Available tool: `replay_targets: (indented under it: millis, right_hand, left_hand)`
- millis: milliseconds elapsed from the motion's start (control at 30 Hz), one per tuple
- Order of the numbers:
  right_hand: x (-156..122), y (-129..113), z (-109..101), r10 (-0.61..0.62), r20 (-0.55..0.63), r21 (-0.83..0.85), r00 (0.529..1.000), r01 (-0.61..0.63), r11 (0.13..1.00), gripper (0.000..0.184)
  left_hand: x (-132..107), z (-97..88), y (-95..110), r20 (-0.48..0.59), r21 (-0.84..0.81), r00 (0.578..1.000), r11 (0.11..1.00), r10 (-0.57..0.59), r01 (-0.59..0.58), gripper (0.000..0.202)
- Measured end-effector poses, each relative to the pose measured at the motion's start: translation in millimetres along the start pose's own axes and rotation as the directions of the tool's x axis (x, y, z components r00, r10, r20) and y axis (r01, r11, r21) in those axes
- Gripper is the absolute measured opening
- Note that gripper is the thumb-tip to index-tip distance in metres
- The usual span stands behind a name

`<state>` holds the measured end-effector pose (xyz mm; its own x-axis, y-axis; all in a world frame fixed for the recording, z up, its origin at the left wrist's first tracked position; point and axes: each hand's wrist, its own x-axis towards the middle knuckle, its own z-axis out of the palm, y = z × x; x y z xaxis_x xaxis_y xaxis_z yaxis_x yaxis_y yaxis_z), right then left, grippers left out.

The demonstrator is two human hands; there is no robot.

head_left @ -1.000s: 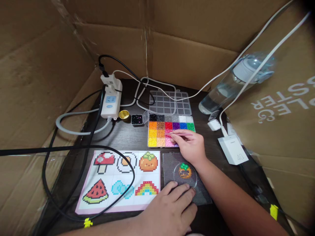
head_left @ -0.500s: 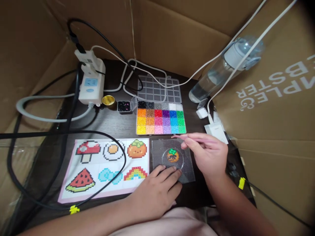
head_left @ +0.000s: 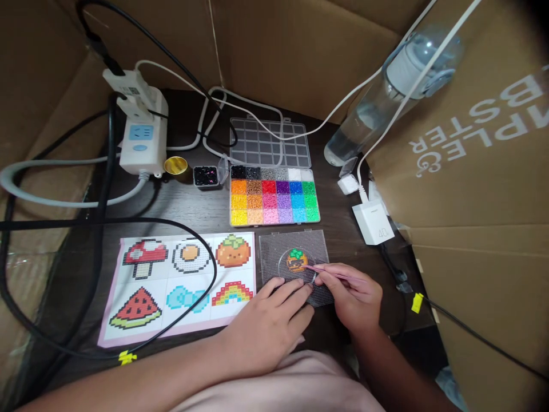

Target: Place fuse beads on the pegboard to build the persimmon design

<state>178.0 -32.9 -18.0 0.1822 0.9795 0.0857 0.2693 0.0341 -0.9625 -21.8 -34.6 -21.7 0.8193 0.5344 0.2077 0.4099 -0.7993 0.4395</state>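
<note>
My right hand [head_left: 354, 294] pinches pink tweezers [head_left: 328, 272], whose tip touches the small orange and green bead figure [head_left: 297, 260] on the clear pegboard [head_left: 268, 252]. My left hand [head_left: 268, 326] lies flat with its fingers spread on the pegboard's near edge. Behind the pegboard stands the open bead box [head_left: 273, 195] with many coloured compartments. A pattern sheet [head_left: 180, 280] with pixel pictures lies to the left of the pegboard.
A power strip [head_left: 141, 134] with several cables sits at the back left, beside a gold cap [head_left: 175, 165] and a small black bead tub [head_left: 206, 175]. A water bottle [head_left: 386, 103] and white charger [head_left: 373, 223] stand on the right. Cardboard walls surround the dark table.
My right hand left the bead box and came back down to the pegboard, bringing the tweezers' tip onto the bead figure. The view tilted down. My left hand stayed on the pegboard.
</note>
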Motion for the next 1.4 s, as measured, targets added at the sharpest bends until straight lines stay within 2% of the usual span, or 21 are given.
replay_targets:
  millis: [500, 1100, 1267, 1400]
  right_hand:
    - [1, 1, 1, 0.009, 0.022, -0.016, 1.000, -0.008, 1.000, 0.020]
    - [0, -3, -3, 0.108, -0.023, 0.027, 0.994, -0.108, 0.994, 0.013]
    - [25, -22, -3, 0.030, -0.081, 0.017, 0.996, -0.029, 0.999, 0.011]
    - [66, -50, 21, -0.067, -0.064, 0.076, 0.996, 0.072, 0.995, 0.008]
  left_hand:
    - [0, -0.6, 0, 0.010, -0.010, 1.000, 1.000, -0.001, 0.001, 0.042]
    - [-1, -1.0, 1, 0.016, -0.013, 1.000, 1.000, -0.007, 0.008, 0.037]
    - [-4, -1.1, 1, 0.009, 0.035, 1.000, 0.999, 0.011, -0.012, 0.038]
    - [-6, 1.3, 0, -0.006, 0.087, 1.000, 0.996, 0.015, -0.015, 0.042]
